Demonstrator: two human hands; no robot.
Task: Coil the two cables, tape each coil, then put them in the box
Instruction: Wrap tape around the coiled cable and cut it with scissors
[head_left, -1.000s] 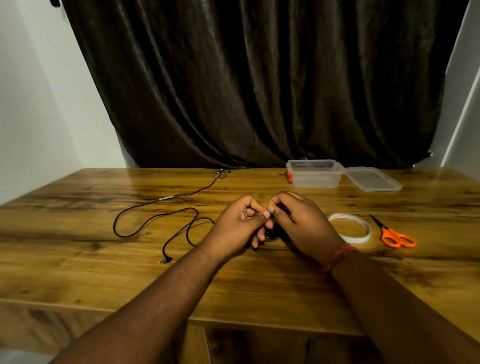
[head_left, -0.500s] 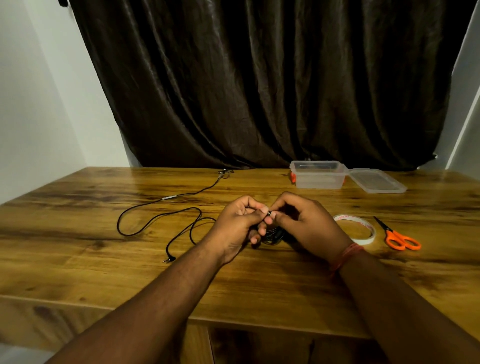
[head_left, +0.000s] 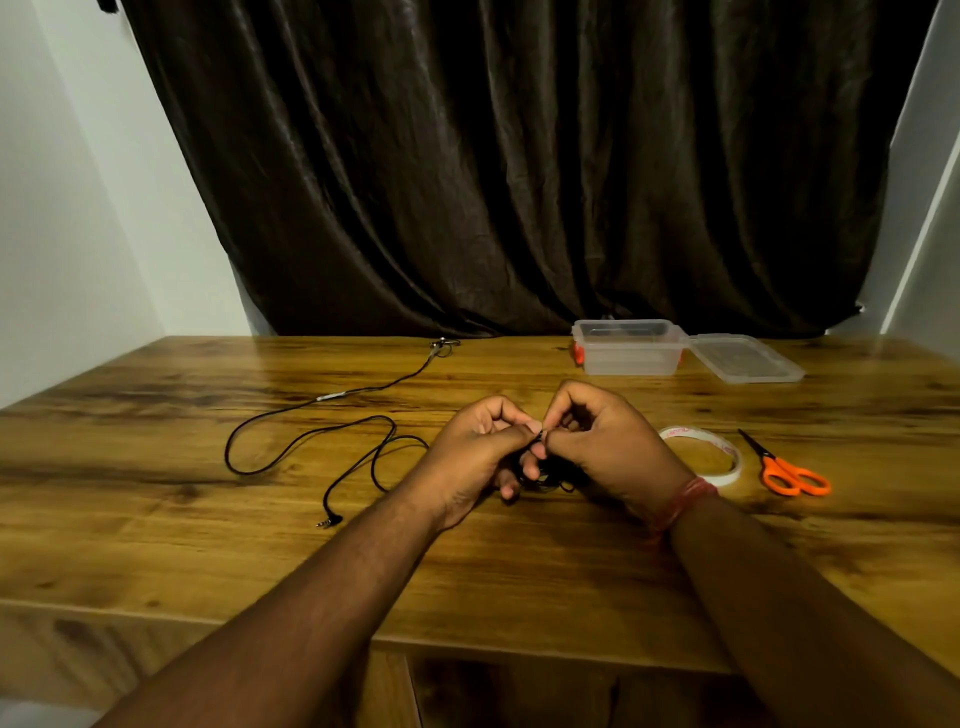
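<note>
My left hand (head_left: 475, 452) and my right hand (head_left: 608, 441) meet at the table's middle, both pinched on a small black cable coil (head_left: 543, 475) that shows only as dark loops under the fingers. A second black cable (head_left: 311, 436) lies uncoiled to the left, looping from a jack plug (head_left: 328, 521) near the front to earbuds (head_left: 441, 345) at the back. A roll of white tape (head_left: 719, 452) lies just right of my right wrist. The clear plastic box (head_left: 628, 358) stands open at the back right, its lid (head_left: 743, 358) flat beside it.
Orange-handled scissors (head_left: 789, 475) lie right of the tape. The wooden table (head_left: 156, 519) ends at a front edge close to me. A dark curtain (head_left: 519, 166) hangs behind the table, with white walls on both sides.
Both hands have lifted slightly and shifted a little right, fingertips now pinching together at the top of the coil. The loose cable, tape, scissors and box have not moved.
</note>
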